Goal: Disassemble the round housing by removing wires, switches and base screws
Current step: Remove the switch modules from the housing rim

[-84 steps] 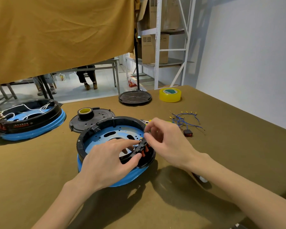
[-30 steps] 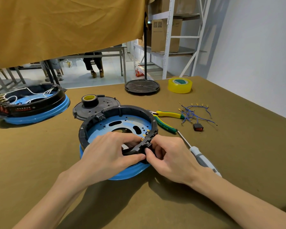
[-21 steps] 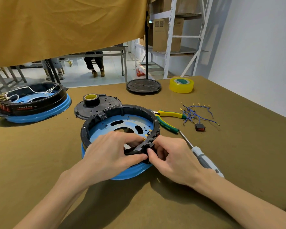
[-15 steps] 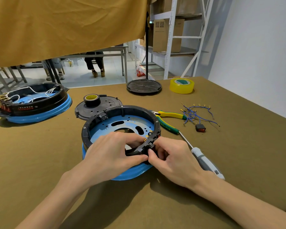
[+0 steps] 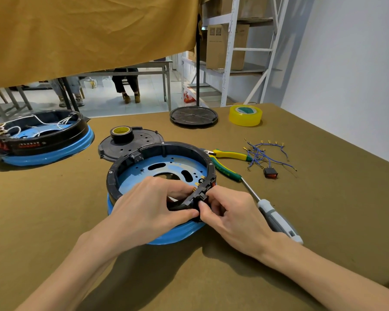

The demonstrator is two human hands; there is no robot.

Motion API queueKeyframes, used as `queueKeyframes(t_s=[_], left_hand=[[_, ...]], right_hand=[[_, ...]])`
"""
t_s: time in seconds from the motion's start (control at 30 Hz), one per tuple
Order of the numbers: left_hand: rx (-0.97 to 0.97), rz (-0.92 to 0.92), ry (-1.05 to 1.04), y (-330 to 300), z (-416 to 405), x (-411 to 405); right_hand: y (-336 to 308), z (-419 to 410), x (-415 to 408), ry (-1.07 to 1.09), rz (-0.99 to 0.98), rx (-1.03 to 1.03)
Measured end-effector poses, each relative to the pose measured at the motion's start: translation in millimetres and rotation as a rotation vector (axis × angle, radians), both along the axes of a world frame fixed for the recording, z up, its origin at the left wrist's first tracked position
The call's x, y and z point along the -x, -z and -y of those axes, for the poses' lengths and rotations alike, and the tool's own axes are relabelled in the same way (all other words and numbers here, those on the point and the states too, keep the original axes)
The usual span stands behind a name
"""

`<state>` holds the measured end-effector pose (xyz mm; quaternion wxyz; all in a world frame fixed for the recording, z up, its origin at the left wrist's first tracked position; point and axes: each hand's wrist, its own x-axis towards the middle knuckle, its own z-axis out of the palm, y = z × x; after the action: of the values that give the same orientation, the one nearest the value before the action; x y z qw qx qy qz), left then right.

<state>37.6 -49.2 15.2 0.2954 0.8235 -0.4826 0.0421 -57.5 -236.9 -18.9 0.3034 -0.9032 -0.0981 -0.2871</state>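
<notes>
The round housing (image 5: 162, 151), a black ring on a blue base plate, sits at the table's middle. My left hand (image 5: 148, 209) grips the ring's near rim, fingers inside and thumb outside. My right hand (image 5: 231, 214) pinches a red switch (image 5: 203, 195) set in that rim from outside; the switch is mostly hidden by my fingers. More switches with brass terminals (image 5: 200, 181) show just beyond. A removed red switch (image 5: 270, 172) and blue wires (image 5: 265, 153) lie at the right.
A screwdriver (image 5: 272, 217) and green-yellow pliers (image 5: 227, 162) lie right of the housing. A second wired housing (image 5: 43, 140) stands far left. A black cover with a tape roll (image 5: 130, 142), a round stand base (image 5: 193, 115) and yellow tape (image 5: 245, 115) lie behind.
My right hand came down from the top of the rim to its outer side. Since then both hands have stayed on the near rim, with only small finger shifts.
</notes>
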Motion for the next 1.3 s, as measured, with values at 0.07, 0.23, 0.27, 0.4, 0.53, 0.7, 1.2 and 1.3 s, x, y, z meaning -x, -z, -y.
queueKeyframes(t_s=[0.07, 0.23, 0.27, 0.4, 0.53, 0.7, 1.2, 1.3], left_hand=[[0.002, -0.001, -0.003, -1.3, -0.2, 0.6], [0.004, -0.044, -0.01, 0.3, -1.1, -1.7], [-0.001, -0.048, -0.018, 1.2, -1.4, -2.3], [0.009, -0.034, -0.073, 4.9, -1.2, -2.5], [0.003, -0.047, -0.061, 5.9, 0.7, -3.4], [-0.023, -0.056, -0.067, 5.1, 2.9, -5.5], [0.016, -0.096, -0.126, 0.9, -0.8, 0.0], [0.007, -0.124, -0.083, -0.7, -1.1, -0.6]], right_hand=[[0.3, 0.7, -0.2, -0.005, -0.001, 0.005], [3.2, 3.0, 0.2, -0.012, -0.016, -0.026], [4.1, 3.6, 0.4, -0.004, -0.016, -0.048], [4.0, 6.9, 2.4, 0.009, 0.038, -0.185], [2.1, 6.8, -0.7, -0.011, 0.061, -0.224], [1.3, 7.0, -3.5, -0.015, 0.0, -0.325], [1.2, 8.3, 1.8, 0.055, -0.014, -0.051], [2.0, 9.2, 2.2, 0.015, 0.008, -0.032]])
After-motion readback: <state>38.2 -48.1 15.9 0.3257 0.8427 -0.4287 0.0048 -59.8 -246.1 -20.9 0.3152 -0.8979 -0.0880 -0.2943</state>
